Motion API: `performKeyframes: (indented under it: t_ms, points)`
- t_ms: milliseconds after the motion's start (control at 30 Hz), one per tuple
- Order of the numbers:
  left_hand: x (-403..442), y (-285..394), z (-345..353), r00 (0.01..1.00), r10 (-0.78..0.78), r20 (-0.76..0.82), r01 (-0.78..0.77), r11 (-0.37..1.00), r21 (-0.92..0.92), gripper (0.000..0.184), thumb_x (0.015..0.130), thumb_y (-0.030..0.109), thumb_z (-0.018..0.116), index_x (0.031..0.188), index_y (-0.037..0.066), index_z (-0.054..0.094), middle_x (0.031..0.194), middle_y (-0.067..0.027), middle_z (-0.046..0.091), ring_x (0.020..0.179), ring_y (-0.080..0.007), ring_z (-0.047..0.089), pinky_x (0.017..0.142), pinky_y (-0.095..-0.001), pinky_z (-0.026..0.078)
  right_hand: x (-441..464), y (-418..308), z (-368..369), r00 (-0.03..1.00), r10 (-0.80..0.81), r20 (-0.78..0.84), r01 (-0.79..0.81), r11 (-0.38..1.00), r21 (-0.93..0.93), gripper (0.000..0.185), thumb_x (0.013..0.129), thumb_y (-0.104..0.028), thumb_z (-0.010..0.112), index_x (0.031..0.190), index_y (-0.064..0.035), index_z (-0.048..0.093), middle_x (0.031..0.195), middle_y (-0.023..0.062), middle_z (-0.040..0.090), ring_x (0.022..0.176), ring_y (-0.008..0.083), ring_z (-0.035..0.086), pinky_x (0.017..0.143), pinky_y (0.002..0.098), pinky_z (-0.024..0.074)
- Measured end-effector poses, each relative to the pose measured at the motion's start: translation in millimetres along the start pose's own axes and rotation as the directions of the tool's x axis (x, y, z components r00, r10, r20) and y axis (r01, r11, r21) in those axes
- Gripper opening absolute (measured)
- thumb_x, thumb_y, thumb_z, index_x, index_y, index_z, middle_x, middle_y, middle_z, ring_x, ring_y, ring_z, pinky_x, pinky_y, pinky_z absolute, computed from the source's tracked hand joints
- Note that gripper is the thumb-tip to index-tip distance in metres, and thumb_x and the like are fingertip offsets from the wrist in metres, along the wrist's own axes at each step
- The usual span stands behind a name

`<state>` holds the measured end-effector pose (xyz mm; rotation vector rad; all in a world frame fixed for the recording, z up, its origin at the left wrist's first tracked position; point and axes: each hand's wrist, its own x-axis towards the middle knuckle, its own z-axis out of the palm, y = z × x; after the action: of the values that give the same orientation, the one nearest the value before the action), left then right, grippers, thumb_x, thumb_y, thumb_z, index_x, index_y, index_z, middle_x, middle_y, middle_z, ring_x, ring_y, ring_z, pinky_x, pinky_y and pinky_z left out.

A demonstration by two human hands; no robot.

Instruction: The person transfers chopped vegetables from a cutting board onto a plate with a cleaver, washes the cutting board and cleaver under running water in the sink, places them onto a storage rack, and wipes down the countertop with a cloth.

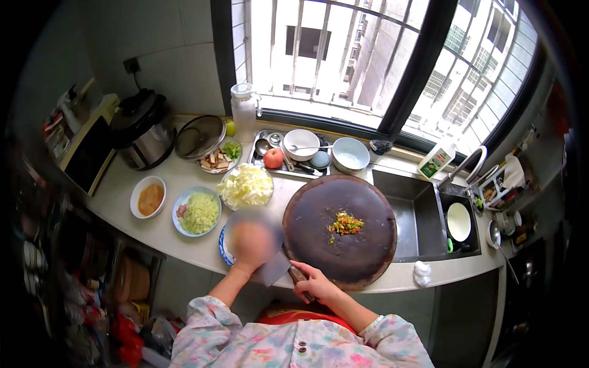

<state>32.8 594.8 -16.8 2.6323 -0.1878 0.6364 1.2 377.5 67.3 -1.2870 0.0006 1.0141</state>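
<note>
My right hand (316, 285) is wrapped round the wooden handle of a cleaver (273, 269), whose blade points left, toward my left hand. Over a blue-rimmed plate (225, 251) is my left hand (250, 244); a blurred patch covers its fingers, so I cannot see whether it holds anything. The plate's contents are mostly hidden as well. To the right lies a big round dark chopping board (337, 260), with a small heap of chopped red and green peppers (346, 224) in its middle.
Left of the board stand a bowl of cut cabbage (246, 186), a bowl of chopped green vegetable (200, 213) and a bowl of brownish liquid (150, 199). Behind is a metal tray (296, 171) with bowls and an apple (273, 159). A sink (413, 214) lies right.
</note>
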Motion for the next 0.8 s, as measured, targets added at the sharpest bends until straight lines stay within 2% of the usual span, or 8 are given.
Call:
performKeyframes:
  t_ms: [167, 200, 333, 467, 500, 567, 700, 800]
  points:
    - [4.9, 0.8, -3.3, 0.971, -0.215, -0.104, 0.221, 0.974, 0.051, 0.007, 0.076, 0.011, 0.059, 0.082, 0.008, 0.059, 0.096, -0.0075, 0.060, 0.109, -0.0280, 0.051, 0.100, -0.0526, 0.026, -38.0, -12.9, -15.2, 0.999, 0.029, 0.035, -0.025, 0.994, -0.102, 0.074, 0.067, 0.007, 0.053, 0.136, -0.0037, 0.031, 0.066, 0.0062, 0.053, 0.045, 0.0113, 0.047, 0.041, 0.0229, 0.0368]
    - [9.7, 8.9, -16.7, 0.946, -0.320, -0.044, 0.322, 0.946, 0.030, 0.005, 0.078, 0.010, 0.058, 0.082, 0.007, 0.059, 0.095, -0.0079, 0.061, 0.109, -0.0288, 0.051, 0.099, -0.0509, 0.028, -44.5, -10.9, -22.2, 0.999, 0.038, 0.014, -0.036, 0.991, -0.131, 0.074, 0.068, 0.004, 0.056, 0.136, -0.0113, 0.035, 0.067, 0.0033, 0.052, 0.049, 0.0087, 0.048, 0.044, 0.0214, 0.0366]
    - [2.8, 5.4, -15.4, 0.938, -0.306, -0.164, 0.313, 0.950, 0.016, 0.004, 0.080, 0.006, 0.056, 0.083, 0.004, 0.058, 0.097, -0.0099, 0.062, 0.107, -0.0304, 0.052, 0.098, -0.0473, 0.032, -79.3, -4.5, -47.4, 0.985, -0.132, -0.113, 0.099, 0.961, -0.258, 0.072, 0.068, 0.004, 0.059, 0.135, -0.0146, 0.038, 0.075, 0.0019, 0.053, 0.050, 0.0064, 0.047, 0.045, 0.0207, 0.0380]
    - [11.5, 40.5, -6.1, 0.911, -0.346, -0.224, 0.234, 0.882, -0.410, 0.007, 0.081, 0.001, 0.055, 0.087, 0.000, 0.058, 0.100, -0.0148, 0.062, 0.104, -0.0308, 0.056, 0.091, -0.0366, 0.042, -117.6, 7.0, -80.6, 0.912, -0.233, -0.337, 0.185, 0.968, -0.168, 0.076, 0.068, 0.005, 0.064, 0.135, -0.0158, 0.037, 0.078, 0.0039, 0.055, 0.049, 0.0067, 0.049, 0.040, 0.0208, 0.0387]
    - [21.3, 60.9, -6.3, 0.909, -0.392, -0.142, 0.279, 0.826, -0.490, 0.007, 0.084, 0.004, 0.054, 0.088, 0.000, 0.058, 0.101, -0.0133, 0.062, 0.104, -0.0283, 0.056, 0.090, -0.0350, 0.042, -121.7, 17.6, -93.5, 0.861, -0.290, -0.419, 0.229, 0.955, -0.190, 0.075, 0.068, 0.005, 0.063, 0.136, -0.0132, 0.035, 0.072, 0.0040, 0.054, 0.046, 0.0074, 0.048, 0.038, 0.0215, 0.0378]
    - [31.6, 88.0, 18.1, 0.910, -0.390, -0.144, 0.200, 0.714, -0.671, 0.010, 0.086, 0.007, 0.053, 0.090, 0.000, 0.059, 0.102, -0.0120, 0.062, 0.104, -0.0244, 0.057, 0.090, -0.0328, 0.042, -131.5, 25.8, -115.0, 0.767, -0.394, -0.506, 0.330, 0.919, -0.215, 0.073, 0.069, 0.005, 0.062, 0.135, -0.0084, 0.034, 0.065, 0.0033, 0.051, 0.043, 0.0078, 0.046, 0.036, 0.0218, 0.0381]
    - [69.9, 136.4, 55.3, 0.910, -0.414, -0.037, 0.207, 0.528, -0.823, 0.014, 0.088, 0.011, 0.052, 0.093, -0.001, 0.059, 0.099, -0.0113, 0.064, 0.100, -0.0193, 0.058, 0.087, -0.0293, 0.044, -137.0, 41.6, -155.4, 0.592, -0.406, -0.696, 0.383, 0.902, -0.200, 0.069, 0.071, 0.005, 0.059, 0.135, -0.0048, 0.033, 0.060, 0.0024, 0.051, 0.041, 0.0094, 0.047, 0.033, 0.0232, 0.0379]
    - [89.0, 138.6, 94.2, 0.911, -0.412, -0.021, 0.248, 0.588, -0.769, 0.015, 0.088, 0.012, 0.052, 0.093, 0.001, 0.059, 0.098, -0.0128, 0.063, 0.100, -0.0233, 0.058, 0.087, -0.0316, 0.044, -125.9, 52.8, -182.4, 0.594, -0.392, -0.703, 0.382, 0.906, -0.183, 0.071, 0.073, 0.005, 0.058, 0.137, -0.0052, 0.029, 0.061, 0.0043, 0.051, 0.041, 0.0114, 0.048, 0.033, 0.0249, 0.0392]
